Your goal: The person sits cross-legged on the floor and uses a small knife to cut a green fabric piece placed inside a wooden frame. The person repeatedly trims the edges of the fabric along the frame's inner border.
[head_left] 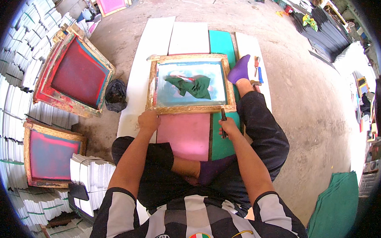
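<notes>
Grey floor (308, 115) all round, with long boards laid on it: white (187, 39), teal (221, 40) and pink (185, 138). A wooden frame (190, 109) lies flat across the boards in front of the seated person, a foot in a purple sock (240, 69) right beside its right rail.

Progress, judged from this view only: the frame is in place and the cloth is on its mesh, so setting up looks done. The mesh looks streaky, so work on it seems unfinished; how much is left can't be read.

Frame's look: bare wood rails, worn and stained. Mesh (214, 93) is pale blue to whitish, cloudy, with a darker blue margin. Green cloth (198, 88) sits crumpled mid-mesh, loose, no hand on it; some red and white shows along its upper edge (cloth or stain, can't tell).

Left hand (148, 120) is at the near left corner of the frame, fingers curled together; can't tell if they clamp the rail. Right hand (228, 127) is just below the near rail, toward its right end, fingers closed round a slim dark tool (223, 115), tip toward the rail, exact kind unclear.
</notes>
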Motion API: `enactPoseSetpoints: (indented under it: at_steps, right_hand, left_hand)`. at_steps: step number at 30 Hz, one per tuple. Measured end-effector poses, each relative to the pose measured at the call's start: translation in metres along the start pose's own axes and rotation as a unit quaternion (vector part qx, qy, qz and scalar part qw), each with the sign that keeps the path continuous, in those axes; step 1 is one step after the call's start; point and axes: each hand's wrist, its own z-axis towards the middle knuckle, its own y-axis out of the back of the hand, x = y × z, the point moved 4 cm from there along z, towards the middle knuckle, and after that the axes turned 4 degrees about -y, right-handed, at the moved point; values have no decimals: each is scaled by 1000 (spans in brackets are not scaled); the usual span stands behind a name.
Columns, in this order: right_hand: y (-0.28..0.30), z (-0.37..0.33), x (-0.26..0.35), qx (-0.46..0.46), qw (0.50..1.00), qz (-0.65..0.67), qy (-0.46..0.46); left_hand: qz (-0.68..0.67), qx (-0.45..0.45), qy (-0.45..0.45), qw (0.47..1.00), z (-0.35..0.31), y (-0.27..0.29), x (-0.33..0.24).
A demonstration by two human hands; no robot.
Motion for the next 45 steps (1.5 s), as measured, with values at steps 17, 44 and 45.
enactPoseSetpoints:
  at_steps: [17, 44, 45]
  right_hand:
    - [5, 0, 31, -13, 991, -124, -48]
    - [-57, -20, -15, 116, 984, -45, 128]
    - [-62, -32, -9, 127, 986, -27, 109]
  left_hand:
    - [-79, -121, -210, 967, 11, -21, -120]
    - [-157, -105, -342, 920, 7, -23, -155]
    - [-134, -88, -348, 924, 7, -25, -153]
